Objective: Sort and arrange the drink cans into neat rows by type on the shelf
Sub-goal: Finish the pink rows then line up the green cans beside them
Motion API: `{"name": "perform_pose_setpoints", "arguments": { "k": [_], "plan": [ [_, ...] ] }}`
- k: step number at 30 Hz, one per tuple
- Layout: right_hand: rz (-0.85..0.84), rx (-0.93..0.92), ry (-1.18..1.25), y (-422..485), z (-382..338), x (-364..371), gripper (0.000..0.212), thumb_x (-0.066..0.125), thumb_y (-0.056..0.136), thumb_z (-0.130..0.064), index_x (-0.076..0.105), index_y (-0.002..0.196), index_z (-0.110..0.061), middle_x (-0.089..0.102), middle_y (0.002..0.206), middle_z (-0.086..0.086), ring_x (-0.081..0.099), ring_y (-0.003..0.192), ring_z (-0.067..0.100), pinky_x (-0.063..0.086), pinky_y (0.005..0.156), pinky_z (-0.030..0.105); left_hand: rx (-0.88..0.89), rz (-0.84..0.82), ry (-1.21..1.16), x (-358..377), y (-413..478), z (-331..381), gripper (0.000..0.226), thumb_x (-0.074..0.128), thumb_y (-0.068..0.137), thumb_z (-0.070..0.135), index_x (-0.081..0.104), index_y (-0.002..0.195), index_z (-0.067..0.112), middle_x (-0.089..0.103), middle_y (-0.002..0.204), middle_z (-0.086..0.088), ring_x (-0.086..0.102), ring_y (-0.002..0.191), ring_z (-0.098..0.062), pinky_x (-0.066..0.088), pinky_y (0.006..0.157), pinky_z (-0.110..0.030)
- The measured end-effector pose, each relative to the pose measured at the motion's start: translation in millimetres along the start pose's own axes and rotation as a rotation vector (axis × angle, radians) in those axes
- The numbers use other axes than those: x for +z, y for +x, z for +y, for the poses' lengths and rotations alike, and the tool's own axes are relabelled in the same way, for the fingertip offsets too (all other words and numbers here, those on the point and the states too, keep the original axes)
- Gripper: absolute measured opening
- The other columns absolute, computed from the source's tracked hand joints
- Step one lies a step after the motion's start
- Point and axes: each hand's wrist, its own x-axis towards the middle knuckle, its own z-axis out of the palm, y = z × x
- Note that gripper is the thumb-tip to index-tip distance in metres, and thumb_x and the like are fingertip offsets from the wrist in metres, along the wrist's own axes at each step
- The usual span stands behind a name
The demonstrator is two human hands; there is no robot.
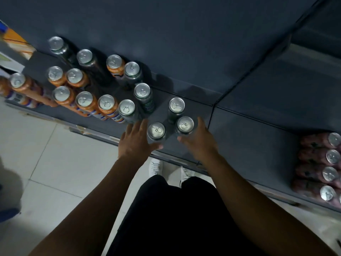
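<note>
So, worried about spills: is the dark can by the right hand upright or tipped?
Upright: the dark can shows its lid facing up.

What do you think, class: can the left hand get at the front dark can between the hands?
Probably yes. The left hand is open right beside that dark can, with nothing between them; the next can, by the right hand, stands apart, leaving room for a grip.

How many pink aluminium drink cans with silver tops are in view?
4, in one line on the dark grey shelf at right: rearmost can, second can, third can, frontmost can. More may be hidden past the frame edge.
</note>
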Motion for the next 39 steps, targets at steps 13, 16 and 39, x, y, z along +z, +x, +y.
{"name": "perform_pose_setpoints", "arguments": {
  "k": [13, 16, 39],
  "plan": [
    [0.238, 0.1, 0.581, 34.9, 2.7, 53.7, 0.061, 0.092, 0.064, -0.027, 0.055, 0.112, -0.032, 0.069, 0.107, -0.009, 0.067, 0.098, 0.012, 0.054, 0.091, 0.034, 0.033, -0.245, -0.797, 54.8, 59.5, -41.4, 0.087, 0.096, 0.058, 0.01, 0.055, 0.134, 0.021, 0.069, 0.123, 0.001, 0.065, 0.111, -0.013, 0.053, 0.101, -0.037],
    [0.223, 0.147, 0.682, 31.0, 4.5, 42.1, 0.057, 0.092, 0.065, -0.024, 0.06, 0.113, -0.027, 0.07, 0.103, -0.01, 0.067, 0.092, 0.005, 0.054, 0.079, 0.026, -0.013, -0.256, -0.873, 48.5, 57.4, -39.8, 0.065, 0.091, 0.068, 0.003, 0.064, 0.126, 0.016, 0.074, 0.108, 0.004, 0.066, 0.099, -0.007, 0.053, 0.083, -0.022],
    [0.051, 0.072, 1.664, -69.1, -34.9, -56.7, 0.061, 0.049, 0.093, -0.07, 0.068, 0.094, -0.012, 0.07, 0.082, 0.011, 0.07, 0.069, 0.026, 0.06, 0.069, 0.038, -0.168, -0.609, -1.566, -77.6, 7.1, 42.2, 0.081, 0.051, 0.069, 0.08, 0.07, 0.113, 0.014, 0.069, 0.097, -0.018, 0.068, 0.079, -0.033, 0.06, 0.074, -0.045]
  ]
}}
